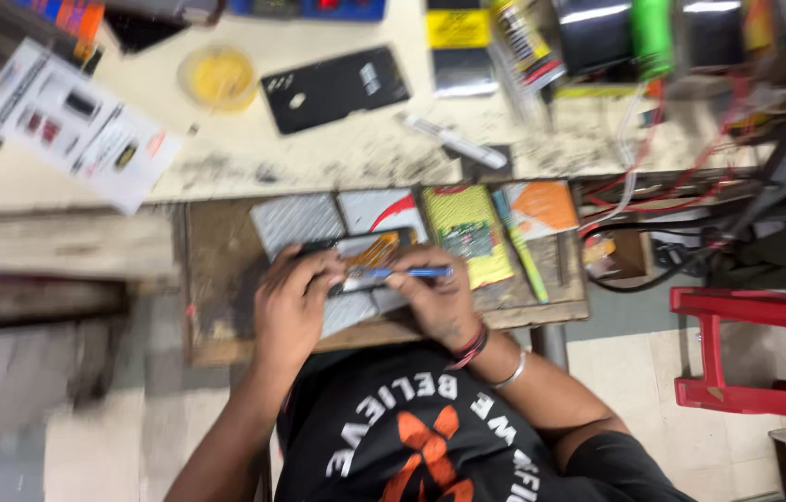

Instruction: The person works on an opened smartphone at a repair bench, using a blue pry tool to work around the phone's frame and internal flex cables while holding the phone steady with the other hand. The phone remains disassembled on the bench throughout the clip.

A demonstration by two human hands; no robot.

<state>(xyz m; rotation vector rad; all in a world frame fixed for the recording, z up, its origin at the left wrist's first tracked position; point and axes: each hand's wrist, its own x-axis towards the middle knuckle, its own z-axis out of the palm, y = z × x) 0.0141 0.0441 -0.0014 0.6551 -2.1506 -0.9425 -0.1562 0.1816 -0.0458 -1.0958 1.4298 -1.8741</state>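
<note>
Near the middle of the frame, an opened phone point(360, 256) lies flat on a worn wooden board point(226, 279). Its back is off, and orange and dark parts show inside. The left hand point(293, 302) rests on the phone's left end, fingers curled over the edge and pressing it down. The right hand point(439, 297) sits just right of the phone and pinches a blue tool point(402, 272), a thin pen-shaped thing, between thumb and fingertips. The tool's tip points left into the open phone. The picture is blurred, so I cannot tell whether the tip touches anything inside.

The phone looks light, stiff and thin. With its cover off it is likely fragile, with exposed inner parts that could bend or scratch. Its smooth sides may slip, so holding it by the outer frame at the edges, as the left hand does, seems safest, away from the open middle.

Just right of the phone lies a yellow-green card with a small circuit board point(469, 240) and a green pen-like stick point(523, 249). Higher up on the pale table point(337, 153) sit a black phone cover point(333, 88), a round yellow dish point(218, 78) and a printed leaflet point(77, 121) at upper left. A red stool point(756, 349) stands at lower right.
</note>
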